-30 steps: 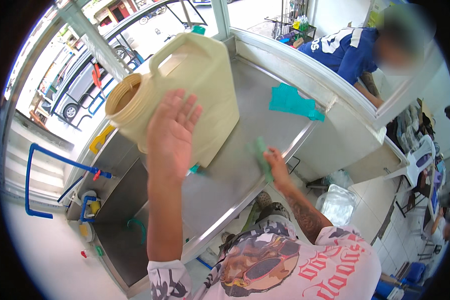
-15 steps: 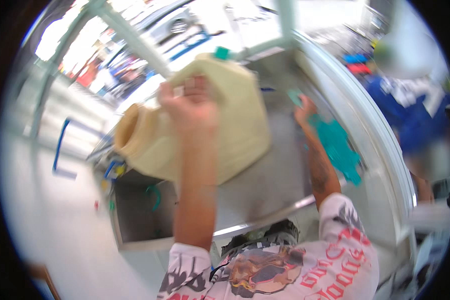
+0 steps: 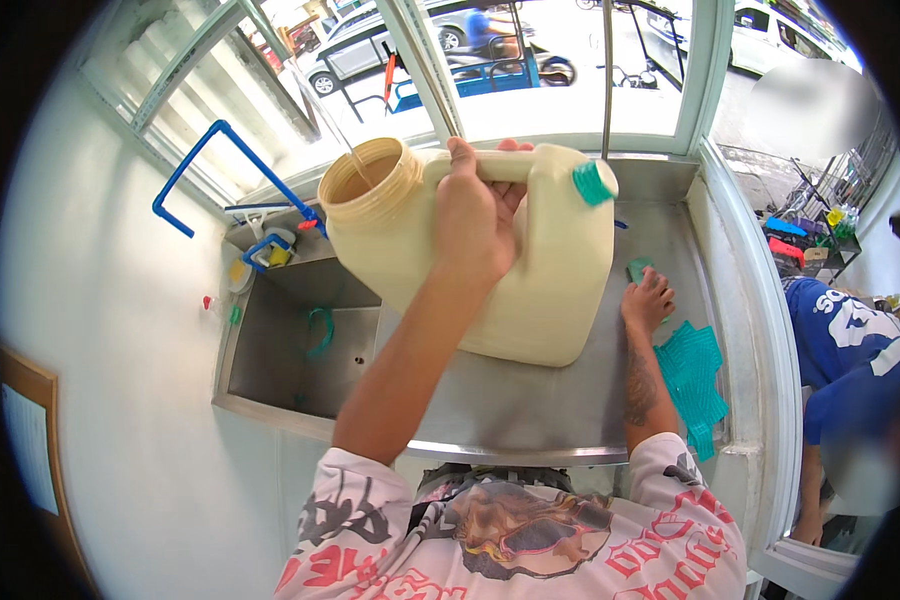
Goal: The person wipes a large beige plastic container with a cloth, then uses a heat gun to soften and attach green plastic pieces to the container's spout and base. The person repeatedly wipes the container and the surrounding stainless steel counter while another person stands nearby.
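My left hand (image 3: 475, 220) is closed round the handle of a large cream plastic jug (image 3: 560, 285), holding it tilted above the steel counter. The jug's wide mouth (image 3: 365, 180) is uncapped and points up to the left; a green cap (image 3: 594, 184) sits on its smaller spout at the right. A thin pale line runs to the mouth, and I cannot tell whether it is a rod or water. Low over the counter's right side, my right hand (image 3: 650, 300) has its fingers curled at a small green pad (image 3: 638, 267). Beside that forearm lies a teal mesh sheet (image 3: 692, 375).
A steel sink basin (image 3: 270, 335) at the left holds a green loop (image 3: 320, 332). Blue piping (image 3: 220, 130) juts out above it. Windows line the back, with a street beyond. At the right, past a window frame (image 3: 760, 290), a person in a blue shirt (image 3: 850, 335) bends down.
The jug has turned in my left hand, its mouth swinging upward and its green cap moving right and down. My right hand has moved the green pad down toward the counter. The view has rotated.
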A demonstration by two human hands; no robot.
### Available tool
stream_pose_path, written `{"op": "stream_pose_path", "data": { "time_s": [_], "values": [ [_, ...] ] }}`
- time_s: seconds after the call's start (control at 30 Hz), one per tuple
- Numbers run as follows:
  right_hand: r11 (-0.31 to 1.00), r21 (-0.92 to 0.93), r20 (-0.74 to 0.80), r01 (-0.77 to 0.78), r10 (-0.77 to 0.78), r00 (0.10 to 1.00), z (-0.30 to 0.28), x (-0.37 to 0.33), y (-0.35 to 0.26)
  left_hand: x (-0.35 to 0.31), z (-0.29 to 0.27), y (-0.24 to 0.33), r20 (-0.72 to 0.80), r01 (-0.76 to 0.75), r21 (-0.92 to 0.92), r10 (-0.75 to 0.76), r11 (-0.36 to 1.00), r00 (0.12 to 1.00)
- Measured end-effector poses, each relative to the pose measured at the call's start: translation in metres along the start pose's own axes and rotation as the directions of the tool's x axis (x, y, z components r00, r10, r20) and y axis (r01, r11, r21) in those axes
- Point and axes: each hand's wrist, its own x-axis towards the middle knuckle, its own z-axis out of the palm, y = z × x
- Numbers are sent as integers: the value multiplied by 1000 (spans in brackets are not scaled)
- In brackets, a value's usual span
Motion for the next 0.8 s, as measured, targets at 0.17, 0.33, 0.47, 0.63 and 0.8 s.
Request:
{"op": "stream_pose_path", "data": {
  "time_s": [0.17,0.33,0.47,0.63,0.8],
  "values": [
    [998,-41,-90,47,-51,995,8,-3,4,-36,-30,33,59,200,76,-205,977,977],
    [999,-26,-41,33,-34,999,9,-1,5,-57,-53,71,30,337,214,-351,917,936],
    [998,47,-19,29,-28,999,6,-2,4,-62,-67,104,37,444,277,-471,852,881],
    [994,95,-27,56,-54,998,9,4,11,-67,-75,128,-134,483,440,-477,757,869],
    [992,-98,-64,77,-84,994,23,34,8,-69,-74,133,-180,462,512,-436,724,882]
  ]
}}
